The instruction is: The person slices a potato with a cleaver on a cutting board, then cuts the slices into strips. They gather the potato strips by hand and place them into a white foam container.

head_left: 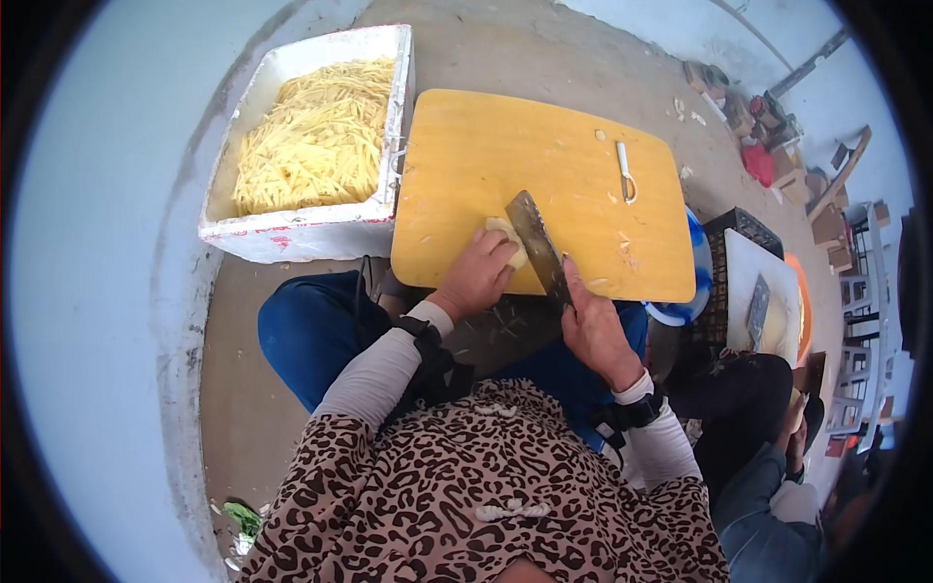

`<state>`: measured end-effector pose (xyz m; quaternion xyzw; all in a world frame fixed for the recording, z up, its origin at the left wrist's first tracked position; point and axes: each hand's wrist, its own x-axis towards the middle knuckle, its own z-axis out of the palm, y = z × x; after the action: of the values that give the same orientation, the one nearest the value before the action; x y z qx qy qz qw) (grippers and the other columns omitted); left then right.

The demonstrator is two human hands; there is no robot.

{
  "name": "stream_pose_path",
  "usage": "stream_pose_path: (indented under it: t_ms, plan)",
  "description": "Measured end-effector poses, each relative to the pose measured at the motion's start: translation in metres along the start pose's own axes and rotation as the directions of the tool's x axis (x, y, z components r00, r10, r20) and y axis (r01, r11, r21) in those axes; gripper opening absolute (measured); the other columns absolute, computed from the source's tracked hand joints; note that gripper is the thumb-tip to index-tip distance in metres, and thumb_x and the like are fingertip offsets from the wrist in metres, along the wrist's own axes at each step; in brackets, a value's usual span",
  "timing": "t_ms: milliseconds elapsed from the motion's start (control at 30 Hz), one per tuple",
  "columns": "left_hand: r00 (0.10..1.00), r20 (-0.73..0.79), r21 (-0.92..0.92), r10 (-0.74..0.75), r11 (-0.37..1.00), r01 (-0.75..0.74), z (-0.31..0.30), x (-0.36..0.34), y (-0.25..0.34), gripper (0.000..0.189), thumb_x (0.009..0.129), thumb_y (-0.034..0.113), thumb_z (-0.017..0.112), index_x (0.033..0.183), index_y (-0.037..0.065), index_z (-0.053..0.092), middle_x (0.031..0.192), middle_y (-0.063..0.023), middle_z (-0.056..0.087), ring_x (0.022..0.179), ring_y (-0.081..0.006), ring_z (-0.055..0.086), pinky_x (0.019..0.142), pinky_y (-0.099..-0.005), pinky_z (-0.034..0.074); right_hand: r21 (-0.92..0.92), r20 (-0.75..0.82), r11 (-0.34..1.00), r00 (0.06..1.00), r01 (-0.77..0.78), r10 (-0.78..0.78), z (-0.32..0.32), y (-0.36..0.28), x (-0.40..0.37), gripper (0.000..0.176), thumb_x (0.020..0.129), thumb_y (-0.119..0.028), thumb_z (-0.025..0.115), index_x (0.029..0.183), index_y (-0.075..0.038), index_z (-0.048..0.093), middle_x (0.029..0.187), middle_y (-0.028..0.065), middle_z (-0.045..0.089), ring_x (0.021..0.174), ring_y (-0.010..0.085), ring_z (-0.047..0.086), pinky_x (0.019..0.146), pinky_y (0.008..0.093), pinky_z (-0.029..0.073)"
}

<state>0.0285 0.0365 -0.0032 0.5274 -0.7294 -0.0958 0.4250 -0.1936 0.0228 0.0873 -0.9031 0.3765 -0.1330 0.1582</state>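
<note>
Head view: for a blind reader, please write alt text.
A right hand holds a cleaver against a pale piece that the left hand pins on a yellow board. A white box of strips sits left of it; a peeler lies on the board.

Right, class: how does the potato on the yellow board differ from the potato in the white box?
The chunk on the yellow board is one solid piece; the strips in the white box are cut thin. The chunk is single, the strips a heap filling the box. The left hand holds the chunk against the knife in the right hand; nothing touches the strips. Both are pale yellow potato.
</note>
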Motion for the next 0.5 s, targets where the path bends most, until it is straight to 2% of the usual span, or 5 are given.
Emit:
stream_pose_path:
  t_ms: [100, 167, 267, 400, 500]
  plan:
    - [1.0, 0.006, -0.026, -0.023, 0.999, 0.023, -0.003, 0.001, 0.007, 0.04, 0.076, 0.011, 0.072, 0.112, 0.001, 0.058, 0.11, -0.0163, 0.053, 0.102, -0.0376, 0.051, 0.09, -0.0432, 0.045, 0.007, -0.043, 1.0, 0.999, 0.022, -0.022, 0.004, 0.002, 0.0, 0.065, 0.079, 0.003, 0.053, 0.141, 0.008, 0.037, 0.086, 0.033, 0.063, 0.077, 0.047, 0.063, 0.072, 0.0514, 0.051]
    - [0.999, 0.003, -0.013, -0.035, 0.999, 0.035, 0.0, 0.001, 0.005, 0.039, 0.077, 0.011, 0.072, 0.112, 0.0, 0.059, 0.109, -0.0164, 0.054, 0.102, -0.0376, 0.051, 0.09, -0.0432, 0.045, -0.028, -0.124, 0.995, 0.988, 0.094, -0.097, 0.01, 0.004, -0.001, 0.065, 0.079, 0.003, 0.053, 0.142, 0.008, 0.036, 0.087, 0.0337, 0.062, 0.078, 0.0474, 0.063, 0.073, 0.0515, 0.051]
    - [0.999, -0.013, 0.021, -0.033, 0.999, 0.034, 0.002, -0.001, 0.005, 0.038, 0.077, 0.012, 0.071, 0.111, 0.0, 0.059, 0.109, -0.0166, 0.054, 0.102, -0.0374, 0.051, 0.09, -0.0432, 0.045, -0.032, -0.053, 0.998, 0.997, 0.054, -0.056, 0.004, -0.001, 0.001, 0.066, 0.079, 0.003, 0.054, 0.142, 0.008, 0.036, 0.089, 0.0334, 0.063, 0.08, 0.0471, 0.063, 0.074, 0.0505, 0.052]
    - [0.999, -0.051, 0.039, 0.008, 0.999, -0.006, 0.003, -0.002, 0.004, 0.035, 0.079, 0.012, 0.069, 0.11, 0.0, 0.059, 0.109, -0.017, 0.054, 0.101, -0.0369, 0.051, 0.089, -0.043, 0.046, -0.042, -0.058, 0.995, 0.994, 0.095, -0.098, -0.001, -0.001, 0.006, 0.065, 0.079, 0.003, 0.053, 0.142, 0.008, 0.036, 0.089, 0.0327, 0.063, 0.08, 0.0464, 0.064, 0.075, 0.0496, 0.052]
    - [0.997, -0.071, 0.021, -0.018, 1.0, 0.02, 0.005, -0.002, 0.004, 0.032, 0.08, 0.011, 0.067, 0.109, 0.0, 0.06, 0.109, -0.017, 0.054, 0.1, -0.0364, 0.051, 0.089, -0.0433, 0.045, -0.028, -0.016, 0.999, 0.999, 0.043, -0.043, -0.006, -0.011, 0.008, 0.065, 0.08, 0.004, 0.053, 0.142, 0.009, 0.036, 0.088, 0.0321, 0.063, 0.08, 0.0456, 0.064, 0.075, 0.0487, 0.052]
